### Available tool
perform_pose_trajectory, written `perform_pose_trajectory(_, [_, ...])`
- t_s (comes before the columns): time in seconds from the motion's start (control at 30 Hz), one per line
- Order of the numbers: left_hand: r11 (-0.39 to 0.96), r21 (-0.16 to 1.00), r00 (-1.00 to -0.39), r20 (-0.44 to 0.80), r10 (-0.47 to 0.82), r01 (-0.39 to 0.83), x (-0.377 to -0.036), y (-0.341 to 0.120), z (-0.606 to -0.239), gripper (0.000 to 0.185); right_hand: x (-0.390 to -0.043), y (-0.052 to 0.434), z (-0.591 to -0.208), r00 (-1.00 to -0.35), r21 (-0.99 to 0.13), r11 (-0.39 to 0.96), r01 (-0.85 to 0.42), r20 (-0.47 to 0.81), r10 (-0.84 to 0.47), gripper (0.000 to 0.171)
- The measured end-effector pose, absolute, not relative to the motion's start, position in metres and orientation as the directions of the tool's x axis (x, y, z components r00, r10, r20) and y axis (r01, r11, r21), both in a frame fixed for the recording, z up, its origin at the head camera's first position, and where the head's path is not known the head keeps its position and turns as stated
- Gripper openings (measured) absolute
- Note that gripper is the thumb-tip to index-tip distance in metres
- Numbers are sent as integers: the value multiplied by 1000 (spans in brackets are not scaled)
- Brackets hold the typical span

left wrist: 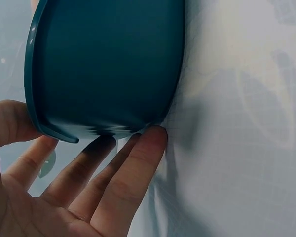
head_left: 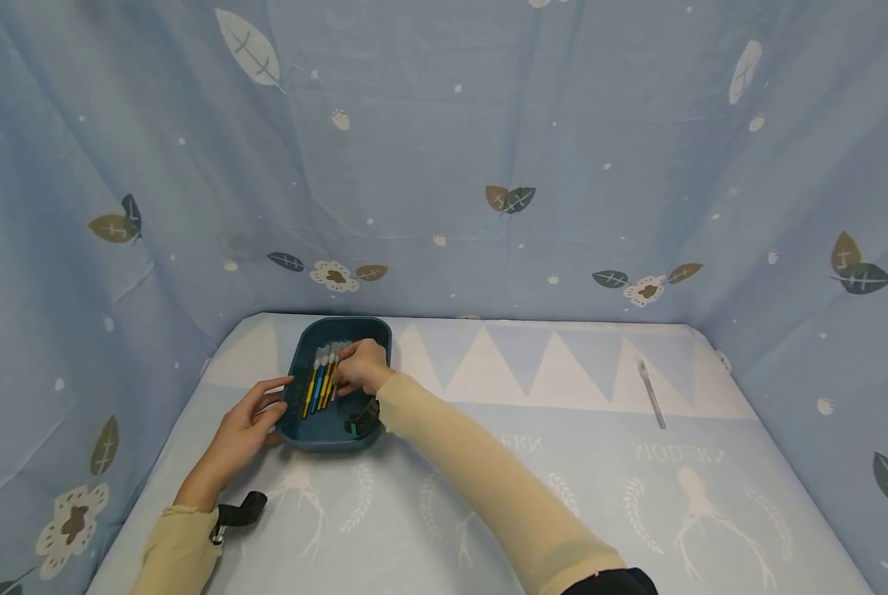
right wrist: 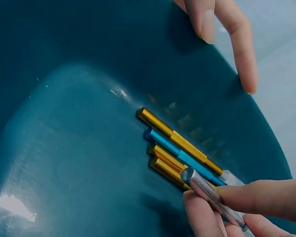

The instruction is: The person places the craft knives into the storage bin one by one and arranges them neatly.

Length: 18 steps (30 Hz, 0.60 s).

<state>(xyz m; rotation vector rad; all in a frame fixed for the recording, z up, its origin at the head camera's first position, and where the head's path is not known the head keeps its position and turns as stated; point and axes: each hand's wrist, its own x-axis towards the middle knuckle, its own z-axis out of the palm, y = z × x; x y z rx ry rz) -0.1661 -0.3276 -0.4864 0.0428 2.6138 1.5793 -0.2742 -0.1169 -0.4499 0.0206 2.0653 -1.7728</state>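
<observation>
A dark teal tray (head_left: 330,435) stands at the table's back left. My left hand (head_left: 246,426) holds its left side; in the left wrist view the thumb lies at the rim and the fingers touch the outer wall (left wrist: 108,64). Inside the tray, my right hand (head_left: 364,366) pinches a silver craft knife (right wrist: 202,185) by its handle between thumb and fingers. Beside it several craft knives lie side by side, among them a gold one (right wrist: 155,118) and a blue one (right wrist: 163,139), with clear caps at their far ends. The held knife's tip is hidden behind the fingers.
Another silver craft knife (head_left: 652,394) lies alone on the table's right side. A patterned cloth (head_left: 577,463) covers the tabletop. Blue printed curtains (head_left: 444,149) enclose the back and both sides.
</observation>
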Motion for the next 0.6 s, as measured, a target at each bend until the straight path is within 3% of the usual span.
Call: perform_pose_trajectory(0.6, [466,885,-996,-60,72,-19,-167,-330,-489,51,-293,-127,-474,-914,-920,248,305,-356,-197,41])
